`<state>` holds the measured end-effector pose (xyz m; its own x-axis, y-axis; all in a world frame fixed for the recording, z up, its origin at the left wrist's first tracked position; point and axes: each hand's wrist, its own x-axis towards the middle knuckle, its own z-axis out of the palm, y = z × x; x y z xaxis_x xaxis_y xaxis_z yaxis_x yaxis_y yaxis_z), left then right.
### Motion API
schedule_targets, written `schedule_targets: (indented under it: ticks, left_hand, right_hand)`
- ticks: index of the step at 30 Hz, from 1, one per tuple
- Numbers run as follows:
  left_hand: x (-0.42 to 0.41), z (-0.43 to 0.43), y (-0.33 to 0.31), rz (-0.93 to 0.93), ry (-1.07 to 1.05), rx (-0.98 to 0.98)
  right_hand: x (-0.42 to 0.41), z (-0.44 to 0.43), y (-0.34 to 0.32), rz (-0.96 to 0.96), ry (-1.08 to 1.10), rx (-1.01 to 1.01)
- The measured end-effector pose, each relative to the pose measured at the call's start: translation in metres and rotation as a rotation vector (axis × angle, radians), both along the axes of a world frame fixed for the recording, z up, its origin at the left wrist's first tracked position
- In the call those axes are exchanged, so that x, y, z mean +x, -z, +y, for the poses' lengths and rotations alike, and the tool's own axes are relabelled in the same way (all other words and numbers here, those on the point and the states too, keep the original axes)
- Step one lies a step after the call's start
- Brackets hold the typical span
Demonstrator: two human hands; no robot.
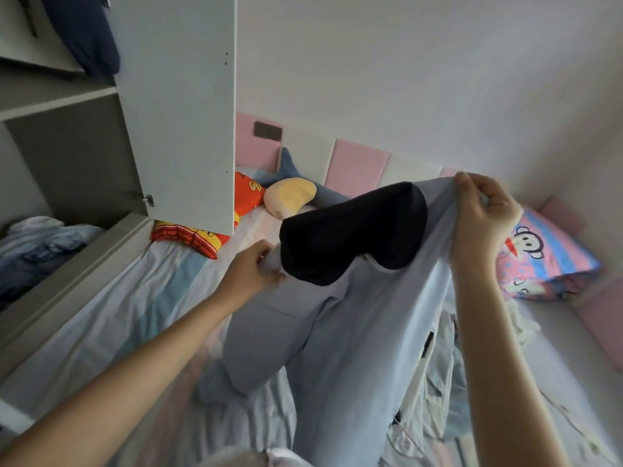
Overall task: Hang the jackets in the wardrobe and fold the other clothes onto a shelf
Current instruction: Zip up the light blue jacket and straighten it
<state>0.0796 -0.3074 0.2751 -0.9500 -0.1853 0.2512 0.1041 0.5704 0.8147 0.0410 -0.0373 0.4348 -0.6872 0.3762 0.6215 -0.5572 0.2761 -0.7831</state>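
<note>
Head view: the left hand and right hand both pinch one pale-blue garment

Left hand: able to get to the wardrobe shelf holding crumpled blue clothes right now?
Probably yes: the wardrobe door stands open and the shelf lies just left of the left hand, though that hand grips the pale blue garment and would drag it along.

No word, brand or number can be read anywhere. The red cushion beside the wardrobe door carries yellow marks that may be characters, but they are too blurred to make out. The striped pillow shows only a cartoon monkey face, with no legible lettering.
</note>
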Motion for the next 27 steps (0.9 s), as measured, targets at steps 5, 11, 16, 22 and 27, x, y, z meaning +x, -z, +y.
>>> schedule_targets:
  ticks: [5,11,16,22,27]
  left_hand:
    - [-0.009,-0.01,-0.006,0.004,0.011,-0.081]
    - [-0.02,-0.011,-0.014,-0.019,0.104,0.011]
    - [-0.011,0.004,-0.015,0.055,0.069,0.168]
    - [0.006,0.004,-0.019,0.295,0.113,-0.45]
    - [-0.002,-0.001,-0.017,0.432,0.096,-0.688]
  right_hand:
    - [0.001,0.018,0.004,0.004,0.021,-0.134]
    - [-0.006,0.025,0.008,-0.037,0.02,-0.245]
    - [-0.014,0.026,0.01,-0.041,0.087,-0.236]
    - [-0.019,0.038,0.017,-0.074,0.123,-0.305]
    - [-0.02,0.04,0.021,-0.057,0.139,-0.268]
